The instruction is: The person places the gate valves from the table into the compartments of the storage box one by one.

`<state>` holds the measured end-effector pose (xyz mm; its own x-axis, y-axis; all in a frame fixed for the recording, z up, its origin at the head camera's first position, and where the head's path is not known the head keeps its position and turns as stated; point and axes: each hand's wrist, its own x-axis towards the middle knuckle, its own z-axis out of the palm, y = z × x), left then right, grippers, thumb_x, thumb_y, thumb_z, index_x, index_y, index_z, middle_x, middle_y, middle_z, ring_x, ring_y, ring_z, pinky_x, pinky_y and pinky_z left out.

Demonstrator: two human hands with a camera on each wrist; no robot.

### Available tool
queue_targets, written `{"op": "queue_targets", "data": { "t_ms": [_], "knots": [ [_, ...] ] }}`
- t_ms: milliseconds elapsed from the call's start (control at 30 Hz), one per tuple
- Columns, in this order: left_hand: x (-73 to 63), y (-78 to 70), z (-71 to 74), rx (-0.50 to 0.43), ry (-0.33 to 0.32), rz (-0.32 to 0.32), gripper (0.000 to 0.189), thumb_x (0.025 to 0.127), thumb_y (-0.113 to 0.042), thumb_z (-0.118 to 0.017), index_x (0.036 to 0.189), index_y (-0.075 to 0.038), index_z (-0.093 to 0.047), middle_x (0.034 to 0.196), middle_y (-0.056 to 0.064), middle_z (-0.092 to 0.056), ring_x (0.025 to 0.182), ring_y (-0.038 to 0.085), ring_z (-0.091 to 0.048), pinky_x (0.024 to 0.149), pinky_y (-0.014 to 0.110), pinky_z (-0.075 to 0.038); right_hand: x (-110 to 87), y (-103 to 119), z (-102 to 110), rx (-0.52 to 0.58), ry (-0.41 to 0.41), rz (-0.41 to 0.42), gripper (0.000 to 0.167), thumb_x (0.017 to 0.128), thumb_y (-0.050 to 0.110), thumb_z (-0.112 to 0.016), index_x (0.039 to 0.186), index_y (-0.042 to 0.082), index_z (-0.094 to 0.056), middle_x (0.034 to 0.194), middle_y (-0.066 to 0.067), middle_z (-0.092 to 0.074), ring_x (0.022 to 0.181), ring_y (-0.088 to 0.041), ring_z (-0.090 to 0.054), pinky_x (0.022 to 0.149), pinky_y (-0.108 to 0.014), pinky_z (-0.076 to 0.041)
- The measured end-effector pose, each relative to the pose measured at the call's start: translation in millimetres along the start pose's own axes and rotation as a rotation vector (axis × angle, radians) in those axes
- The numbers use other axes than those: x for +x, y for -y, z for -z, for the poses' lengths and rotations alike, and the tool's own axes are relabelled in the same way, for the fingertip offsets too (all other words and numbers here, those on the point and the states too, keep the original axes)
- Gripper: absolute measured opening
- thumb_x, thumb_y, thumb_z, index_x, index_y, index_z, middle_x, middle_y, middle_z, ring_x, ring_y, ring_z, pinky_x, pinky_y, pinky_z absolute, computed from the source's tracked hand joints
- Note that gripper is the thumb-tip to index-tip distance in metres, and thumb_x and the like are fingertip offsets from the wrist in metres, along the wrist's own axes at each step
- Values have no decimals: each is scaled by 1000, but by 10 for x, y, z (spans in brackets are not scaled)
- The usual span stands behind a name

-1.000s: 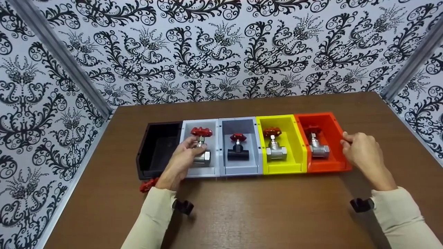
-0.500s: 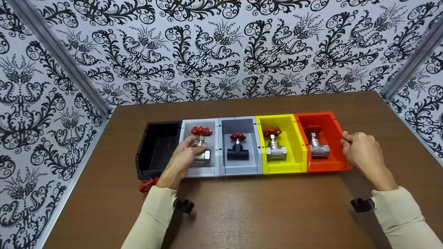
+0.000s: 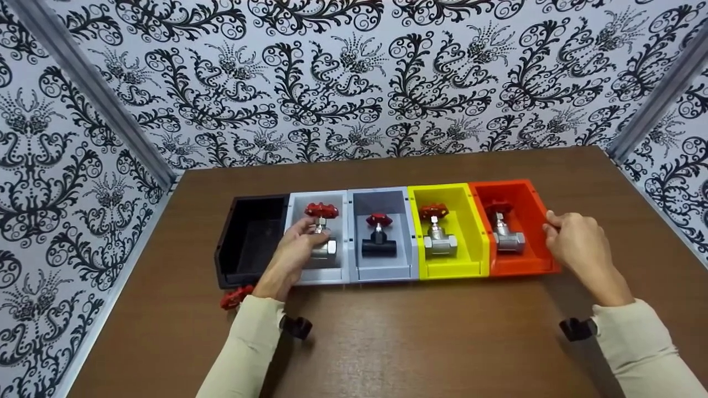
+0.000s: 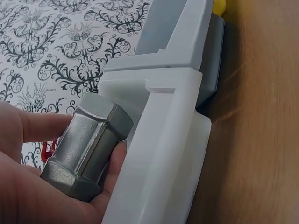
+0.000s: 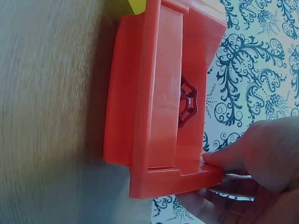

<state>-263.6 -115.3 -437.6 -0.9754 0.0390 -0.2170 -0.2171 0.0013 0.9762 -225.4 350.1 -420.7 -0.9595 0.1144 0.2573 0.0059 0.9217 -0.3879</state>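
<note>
With my left hand (image 3: 290, 251) I hold a metal valve with a red handwheel (image 3: 322, 210), inside the white bin (image 3: 318, 275). Thumb and fingers lie either side of its stem; in the left wrist view its hex-ended body (image 4: 84, 144) stands close to the bin's front wall. My right hand (image 3: 581, 246) pinches the right side wall of the orange-red bin (image 3: 525, 265) at the row's right end. Inside that bin is a similar metal valve (image 3: 508, 239); only its red handwheel (image 5: 188, 102) shows in the right wrist view.
A grey bin (image 3: 387, 272) holds a black-bodied valve (image 3: 379, 246), and a yellow bin (image 3: 453, 270) a metal valve (image 3: 441, 243). At the left end stands a black bin (image 3: 251, 243). Another red handwheel (image 3: 235, 297) lies before it, partly behind my left wrist. Patterned walls enclose the table.
The row of bins appears shifted very slightly left in the head view. Both hands keep the same hold.
</note>
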Motion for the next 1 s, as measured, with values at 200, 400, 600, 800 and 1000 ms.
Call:
{"op": "queue_targets", "data": {
  "t_ms": [200,400,600,800,1000],
  "knots": [
    [25,9,-20,13,-7,-7,46,92,-6,-61,136,1,-49,123,16,-59,95,18,-57,78,26,-47,-9,-3,-4,4,-28,13,33,90,8,-62,118,-8,-64,106,-38,-63,68,-52,-57,63,-64,-46],
    [36,24,-31,10,-2,-18,44,92,-5,-60,134,4,-49,113,14,-61,88,17,-57,76,26,-47,-19,-9,-16,9,-77,47,29,88,7,-63,113,-8,-68,100,-39,-64,70,-57,-57,64,-68,-45],
    [64,38,-38,30,-23,-5,43,92,-6,-61,133,2,-51,112,11,-61,90,16,-57,78,26,-47,-17,-10,-20,2,-77,54,29,89,7,-63,113,-8,-69,98,-39,-64,70,-57,-57,65,-68,-45],
    [98,61,-50,49,-30,3,41,91,-5,-62,130,3,-52,108,9,-62,88,15,-56,76,26,-46,-19,-8,-28,-6,-64,41,30,89,7,-63,114,-8,-68,99,-39,-64,68,-55,-57,64,-67,-46],
    [126,74,-50,80,-36,16,43,91,-5,-62,132,2,-52,109,10,-61,87,16,-56,75,26,-47,-13,0,-28,-8,-42,16,30,90,8,-63,116,-7,-68,98,-39,-64,64,-52,-56,63,-66,-46]
  ]
}}
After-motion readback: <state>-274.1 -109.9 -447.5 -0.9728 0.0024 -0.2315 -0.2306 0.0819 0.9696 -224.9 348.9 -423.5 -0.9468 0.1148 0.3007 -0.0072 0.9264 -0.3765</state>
